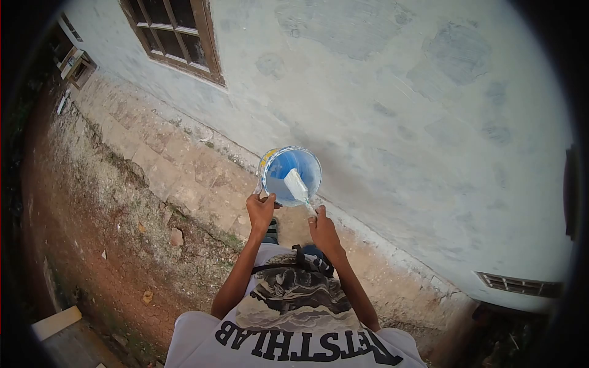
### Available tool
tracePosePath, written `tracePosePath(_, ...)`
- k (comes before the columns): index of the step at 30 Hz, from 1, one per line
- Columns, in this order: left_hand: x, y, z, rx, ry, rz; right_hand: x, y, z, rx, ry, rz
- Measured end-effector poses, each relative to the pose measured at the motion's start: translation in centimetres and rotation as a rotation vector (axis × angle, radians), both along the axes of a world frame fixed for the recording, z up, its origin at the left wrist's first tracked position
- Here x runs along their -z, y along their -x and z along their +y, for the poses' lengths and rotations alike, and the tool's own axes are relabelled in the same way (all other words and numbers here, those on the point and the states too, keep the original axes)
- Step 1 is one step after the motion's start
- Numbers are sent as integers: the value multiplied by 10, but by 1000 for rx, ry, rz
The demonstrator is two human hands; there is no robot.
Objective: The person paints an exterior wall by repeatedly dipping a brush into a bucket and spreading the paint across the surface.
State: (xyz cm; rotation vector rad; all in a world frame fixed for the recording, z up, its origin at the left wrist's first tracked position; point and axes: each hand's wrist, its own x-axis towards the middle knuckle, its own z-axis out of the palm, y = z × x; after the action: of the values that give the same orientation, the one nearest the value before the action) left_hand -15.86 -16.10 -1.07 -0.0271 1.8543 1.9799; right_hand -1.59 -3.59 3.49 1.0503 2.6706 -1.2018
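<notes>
A paint bucket (283, 164), blue inside with a paint-spattered rim, is held up in front of me. My left hand (262, 208) grips its near left edge, thumb over the rim and fingers underneath. Pale paint shows low inside it. In my right hand (323, 228) is a paintbrush (297, 184), gripped by its handle. The brush's white-coated head lies over the bucket's opening, and its handle crosses the near right rim.
A patchy pale wall (392, 116) rises ahead and to the right, with a wooden-framed window (178, 34) at upper left. A worn paved strip (165, 165) runs along its foot. Red soil and stones lie left. A low vent (518, 284) is at right.
</notes>
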Motion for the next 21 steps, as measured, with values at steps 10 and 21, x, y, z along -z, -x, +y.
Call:
tracePosePath(10,22,8,-8,-24,-99,-134,30,2,-4,-56,-166,309)
tracePosePath(21,21,4,-13,4,-56,-98,45,-4,-3,-71,-100,132)
